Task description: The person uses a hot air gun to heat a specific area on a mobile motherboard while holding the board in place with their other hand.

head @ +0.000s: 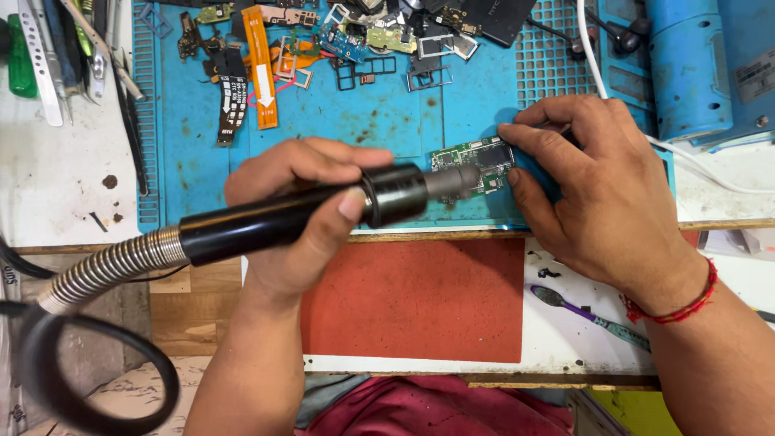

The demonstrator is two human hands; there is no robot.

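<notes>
My left hand (300, 211) grips a black hot-air wand (323, 211) with a coiled metal hose; its metal nozzle (454, 182) points right, just over a small green circuit board (478, 159) lying on the blue work mat (363, 121). My right hand (601, 190) rests at the board's right side, with a fingertip on its upper edge and the thumb at its lower right corner. A red thread band circles that wrist.
Flex cables (260, 69), small boards and metal frames litter the mat's far edge. Screwdrivers and tweezers (48, 56) lie at the left. A blue device (710, 64) and a white cable (593, 56) sit at the right. A red pad (416, 299) and a purple toothbrush (585, 315) lie near me.
</notes>
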